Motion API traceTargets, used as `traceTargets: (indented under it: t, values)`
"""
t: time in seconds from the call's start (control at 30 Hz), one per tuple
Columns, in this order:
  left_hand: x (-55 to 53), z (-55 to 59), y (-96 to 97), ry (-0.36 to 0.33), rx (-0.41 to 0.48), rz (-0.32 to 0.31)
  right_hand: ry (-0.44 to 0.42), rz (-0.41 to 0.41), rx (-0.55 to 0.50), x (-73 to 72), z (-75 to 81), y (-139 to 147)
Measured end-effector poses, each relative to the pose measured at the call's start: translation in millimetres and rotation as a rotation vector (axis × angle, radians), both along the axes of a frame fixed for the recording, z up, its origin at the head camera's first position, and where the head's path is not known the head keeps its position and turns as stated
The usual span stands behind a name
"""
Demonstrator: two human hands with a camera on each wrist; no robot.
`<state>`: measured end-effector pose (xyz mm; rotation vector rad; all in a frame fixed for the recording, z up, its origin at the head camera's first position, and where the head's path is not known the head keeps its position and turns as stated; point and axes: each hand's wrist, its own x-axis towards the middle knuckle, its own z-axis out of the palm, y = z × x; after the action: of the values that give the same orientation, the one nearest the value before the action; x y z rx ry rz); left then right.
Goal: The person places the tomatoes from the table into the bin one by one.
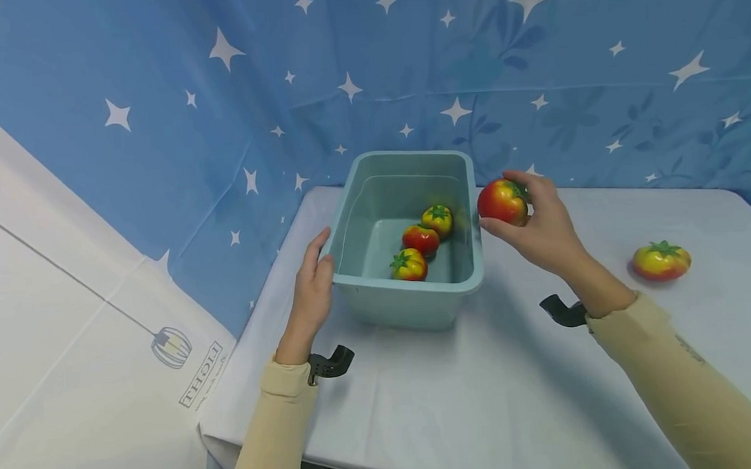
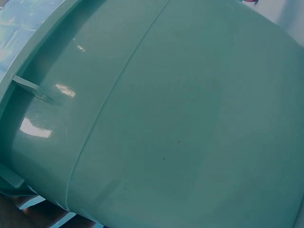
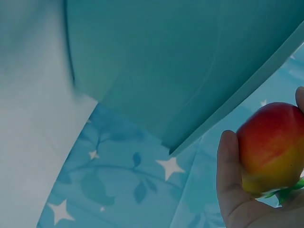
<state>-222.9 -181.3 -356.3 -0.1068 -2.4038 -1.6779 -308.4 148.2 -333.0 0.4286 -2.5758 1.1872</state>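
Note:
A blue-green plastic bin [image 1: 403, 309] stands on the table, with three red-and-yellow tomatoes [image 1: 421, 240] inside it. My left hand [image 1: 312, 292] grips the bin's left rim near the front corner; in the left wrist view the bin's wall [image 2: 180, 114] hides most of that hand. Just outside the right rim, my right hand [image 1: 539, 222] holds another tomato [image 1: 501, 202] between thumb and fingers. The right wrist view shows this tomato [image 3: 273, 147] raised beside the bin's outer wall, its green leafy top turned toward the palm.
One more yellow-and-red tomato [image 1: 661, 261] lies on the white tablecloth [image 1: 468, 404] to the right. A blue cloth with white stars [image 1: 401, 68] hangs behind the table and along its left side. Black straps [image 1: 564, 312] sit on both wrists.

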Motion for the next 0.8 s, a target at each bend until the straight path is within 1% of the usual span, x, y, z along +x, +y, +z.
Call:
traceTargets:
  t: [0.23,0.4,0.67,0.8]
  values:
    - [-2.1,-2.0,-1.1,-0.010,-0.001,0.005,0.002,0.053,0.004,-0.4,4.5,-14.9]
    - [-2.4,-1.4,-1.8,-0.010,0.000,0.008,0.033,0.090,0.042,-1.4,6.3,-24.9]
    - [-1.8,-0.5,-1.8,-0.005,0.001,-0.006,0.068,0.105,0.067,-1.5,7.5,-31.6]
    - [-1.8,-1.2,-1.7,-0.008,-0.003,-0.005,0.070,0.139,0.064,-2.4,11.3,-36.1]
